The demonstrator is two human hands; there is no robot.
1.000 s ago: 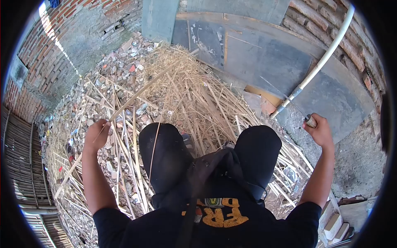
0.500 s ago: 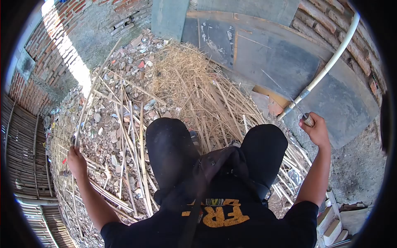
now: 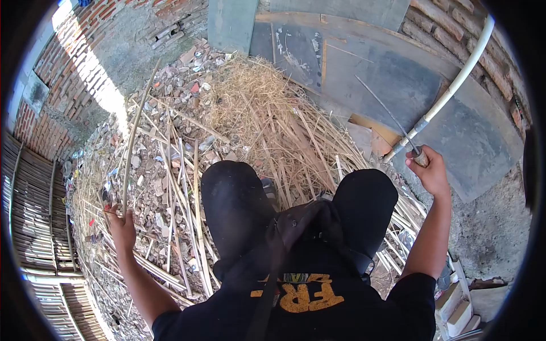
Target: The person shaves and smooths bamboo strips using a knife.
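Note:
A long thin bamboo strip [image 3: 135, 133] stands nearly upright in the view at the left, its lower end at my left hand [image 3: 122, 228], whose fingers are closed on it. On the right, my right hand [image 3: 431, 170] is wrapped round the handle of a knife [image 3: 388, 111]; its long narrow blade points up and left, in front of the grey boards. Both hands are far apart, one on each side of my bent knees. Several cut bamboo strips [image 3: 196, 227] lie on the rubble between my left hand and my knee.
A heap of straw and shavings [image 3: 256, 108] spreads in front of my knees. Grey boards [image 3: 375, 68] lean at the back right, beside a white pipe [image 3: 455, 85]. A brick wall [image 3: 74, 74] and a bamboo-slat panel [image 3: 35, 199] stand on the left. Pale blocks [image 3: 458, 315] lie at bottom right.
My left hand has swung out to the left and the strip has turned from slanting to nearly upright. The knife blade shows more clearly, and my right hand has moved slightly. The view has shifted a little.

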